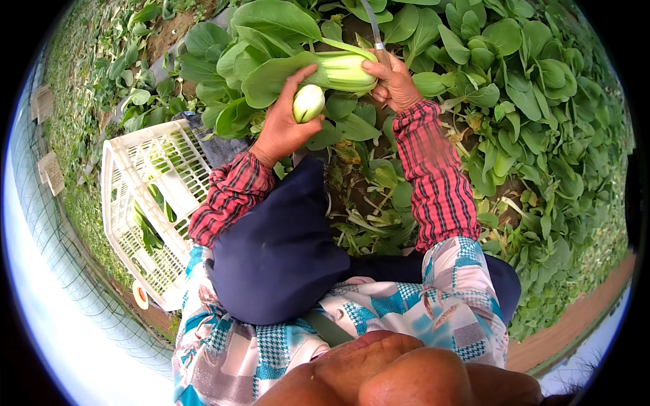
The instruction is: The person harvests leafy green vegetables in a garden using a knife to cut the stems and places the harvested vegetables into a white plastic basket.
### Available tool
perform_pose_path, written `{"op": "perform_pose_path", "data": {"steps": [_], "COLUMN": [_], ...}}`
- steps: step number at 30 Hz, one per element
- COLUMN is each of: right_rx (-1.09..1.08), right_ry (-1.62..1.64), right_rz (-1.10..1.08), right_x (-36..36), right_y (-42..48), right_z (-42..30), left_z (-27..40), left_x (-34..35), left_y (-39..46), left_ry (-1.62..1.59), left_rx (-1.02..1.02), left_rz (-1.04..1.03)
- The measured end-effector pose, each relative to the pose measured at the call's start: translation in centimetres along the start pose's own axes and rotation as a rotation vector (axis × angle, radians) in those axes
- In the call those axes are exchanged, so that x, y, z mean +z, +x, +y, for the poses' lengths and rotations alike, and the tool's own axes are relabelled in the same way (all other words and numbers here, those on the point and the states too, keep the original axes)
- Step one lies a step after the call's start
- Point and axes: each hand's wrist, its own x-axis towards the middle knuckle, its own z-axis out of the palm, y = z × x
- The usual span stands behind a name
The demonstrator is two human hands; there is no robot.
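Observation:
A head of bok choy (309,104) sits in the grip of my left hand (284,124), its pale base facing me. That hand's fingers also reach the leaves of a second bok choy (343,72), which lies sideways between both hands. My right hand (393,83) is at the base of this second head, thumb on an outer stalk (350,46). In the same hand is a harvesting knife, its brown handle (383,57) partly hidden by the fingers. Its narrow metal blade (372,23) points away from me, running out of the top of the view.
A white plastic crate (147,203) with some greens inside stands to my left. Rows of growing bok choy (533,96) fill the right side. Cut leaves and stalks (368,221) litter the soil before me. My bent knee (274,248) rises between crate and arms. Netting (66,213) borders the far left.

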Motion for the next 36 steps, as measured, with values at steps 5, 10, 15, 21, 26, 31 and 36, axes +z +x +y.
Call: {"op": "perform_pose_path", "data": {"steps": [5, 10, 15, 21, 26, 31, 36], "right_rx": [-0.073, 0.016, 0.064, 0.041, -0.046, 0.046, -0.086], "right_ry": [-0.304, -0.227, -0.277, -0.536, -0.504, -0.478, 0.100], "right_rz": [0.186, 0.137, 0.154, 0.202, 0.272, 0.334, 0.360], "right_x": [-4.4, -3.6, -4.1, -3.0, -2.0, -2.2, -4.6], "right_y": [-2.9, -5.7, -6.3, -6.3, -5.8, -5.2, -4.7], "right_z": [-2.4, -1.7, -0.2, -0.3, 0.4, 0.7, 1.4], "left_z": [5.4, 3.4, 0.1, 0.3, -1.7, -2.6, -1.9], "left_x": [1.2, 4.2, 6.0, 5.1, 4.4, 4.7, 4.6], "left_y": [0.2, 4.1, 4.5, 5.2, 5.6, 5.0, 4.0], "left_ry": [-0.144, 0.740, 0.713, 0.340, 0.010, -0.103, -0.240], "left_rx": [-0.057, 0.584, 0.400, -0.034, -0.074, -0.104, -0.117], "left_rz": [-0.286, -0.218, -0.339, -0.525, -0.527, -0.514, -0.408]}}
